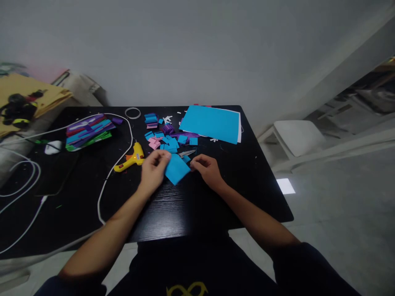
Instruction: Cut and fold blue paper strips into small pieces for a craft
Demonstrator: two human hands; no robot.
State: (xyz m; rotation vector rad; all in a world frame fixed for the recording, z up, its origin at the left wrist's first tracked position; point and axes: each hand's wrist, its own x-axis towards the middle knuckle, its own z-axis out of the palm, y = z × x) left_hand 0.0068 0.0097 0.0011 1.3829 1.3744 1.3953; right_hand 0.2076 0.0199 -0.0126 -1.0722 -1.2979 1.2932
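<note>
My left hand (154, 168) is closed in a pinch on the upper left edge of a small blue paper sheet (176, 169), which hangs tilted over the black table. At the sheet's right corner is my right hand (207, 169), thumb and fingers pressed together; whether they grip the corner or a small piece cannot be made out. Just beyond the sheet lie metal blades (188, 153), apparently scissors, partly hidden. Cut blue pieces (170, 142), pink pieces (155, 142) and purple pieces (168, 129) are heaped behind my hands.
A yellow glue gun (131, 159) lies beside my left hand, near a white cable (119, 156). Large blue sheets (211, 123) are at the back right. Farther left are coloured strips (89, 131), a white charger (53, 147) and a dark phone (57, 176). A white stool (298, 137) stands right.
</note>
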